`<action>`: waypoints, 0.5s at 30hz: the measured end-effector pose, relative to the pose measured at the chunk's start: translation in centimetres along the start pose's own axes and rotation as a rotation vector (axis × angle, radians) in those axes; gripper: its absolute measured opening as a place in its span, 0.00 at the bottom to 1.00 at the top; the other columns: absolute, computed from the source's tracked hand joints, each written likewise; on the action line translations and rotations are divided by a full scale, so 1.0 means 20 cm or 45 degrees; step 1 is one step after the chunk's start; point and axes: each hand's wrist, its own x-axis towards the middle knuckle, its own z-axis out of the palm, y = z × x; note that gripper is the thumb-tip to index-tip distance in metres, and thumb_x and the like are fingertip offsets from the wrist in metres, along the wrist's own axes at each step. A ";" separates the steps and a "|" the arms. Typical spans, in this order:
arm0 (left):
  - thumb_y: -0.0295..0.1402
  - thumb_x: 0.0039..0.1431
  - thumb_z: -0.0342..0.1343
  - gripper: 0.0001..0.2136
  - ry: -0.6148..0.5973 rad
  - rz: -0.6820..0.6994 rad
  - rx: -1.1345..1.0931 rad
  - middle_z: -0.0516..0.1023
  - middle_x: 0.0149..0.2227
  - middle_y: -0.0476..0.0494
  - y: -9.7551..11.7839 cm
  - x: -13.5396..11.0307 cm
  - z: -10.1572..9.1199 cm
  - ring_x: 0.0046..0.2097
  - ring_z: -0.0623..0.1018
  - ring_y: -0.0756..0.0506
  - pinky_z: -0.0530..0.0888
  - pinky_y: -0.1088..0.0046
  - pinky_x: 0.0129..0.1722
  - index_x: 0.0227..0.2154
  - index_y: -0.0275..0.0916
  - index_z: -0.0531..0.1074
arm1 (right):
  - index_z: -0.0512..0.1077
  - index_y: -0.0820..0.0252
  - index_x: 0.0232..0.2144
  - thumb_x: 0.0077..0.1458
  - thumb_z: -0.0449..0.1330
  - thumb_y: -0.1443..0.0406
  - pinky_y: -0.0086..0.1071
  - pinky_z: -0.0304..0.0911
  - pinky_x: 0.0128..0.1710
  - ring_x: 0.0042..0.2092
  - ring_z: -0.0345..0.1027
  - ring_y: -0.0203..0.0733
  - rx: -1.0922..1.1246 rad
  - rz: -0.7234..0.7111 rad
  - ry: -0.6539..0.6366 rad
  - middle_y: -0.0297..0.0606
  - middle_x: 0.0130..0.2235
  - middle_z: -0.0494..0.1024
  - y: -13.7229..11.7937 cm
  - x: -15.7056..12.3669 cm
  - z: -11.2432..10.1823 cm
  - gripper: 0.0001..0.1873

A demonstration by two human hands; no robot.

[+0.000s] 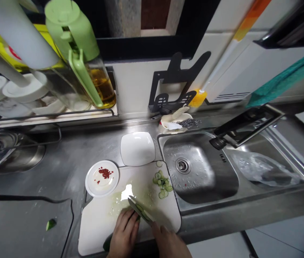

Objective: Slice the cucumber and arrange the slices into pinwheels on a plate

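Observation:
A white cutting board [100, 222] lies on the steel counter in front of me. My left hand [123, 233] presses down on a dark green cucumber [107, 244] near the board's front edge, fingers curled. My right hand [169, 243] grips the handle of a knife [138, 208], its blade angled across the board just beside my left fingertips. Several cucumber slices [163, 182] lie piled at the board's far right corner. A small round white plate [102, 178] with red chilli pieces rests on the board's far left corner.
An empty square white dish [137, 148] sits behind the board. The steel sink [197, 172] lies to the right, with a clear plastic bag [262, 168] in it. A green scrap [50, 224] lies on the counter at left. An oil bottle [87, 61] and bowls stand on the rack behind.

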 end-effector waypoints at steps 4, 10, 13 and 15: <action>0.32 0.65 0.47 0.13 -0.025 -0.021 0.003 0.78 0.46 0.42 0.00 -0.01 0.00 0.49 0.76 0.45 0.75 0.63 0.51 0.48 0.40 0.72 | 0.68 0.57 0.50 0.52 0.43 0.81 0.28 0.63 0.27 0.35 0.76 0.44 0.047 -0.004 -0.021 0.41 0.36 0.80 -0.01 0.04 0.00 0.29; 0.32 0.64 0.48 0.13 -0.039 -0.037 -0.015 0.78 0.47 0.43 0.00 0.00 0.00 0.50 0.76 0.45 0.75 0.64 0.51 0.48 0.41 0.72 | 0.67 0.57 0.53 0.53 0.42 0.82 0.28 0.64 0.31 0.39 0.76 0.43 0.059 0.042 -0.105 0.42 0.41 0.79 -0.02 0.09 0.02 0.31; 0.32 0.64 0.49 0.13 -0.028 -0.039 -0.024 0.78 0.47 0.43 0.00 0.01 0.00 0.50 0.76 0.45 0.75 0.65 0.51 0.48 0.42 0.73 | 0.67 0.58 0.53 0.52 0.42 0.82 0.28 0.63 0.33 0.40 0.75 0.43 0.091 0.038 -0.093 0.42 0.42 0.79 0.00 0.11 0.03 0.31; 0.32 0.64 0.49 0.13 -0.016 -0.041 -0.023 0.78 0.46 0.43 0.00 0.01 -0.01 0.50 0.76 0.45 0.75 0.65 0.51 0.48 0.41 0.73 | 0.69 0.58 0.51 0.52 0.41 0.82 0.27 0.63 0.34 0.41 0.75 0.42 0.110 0.042 -0.086 0.41 0.42 0.79 0.02 0.11 0.02 0.31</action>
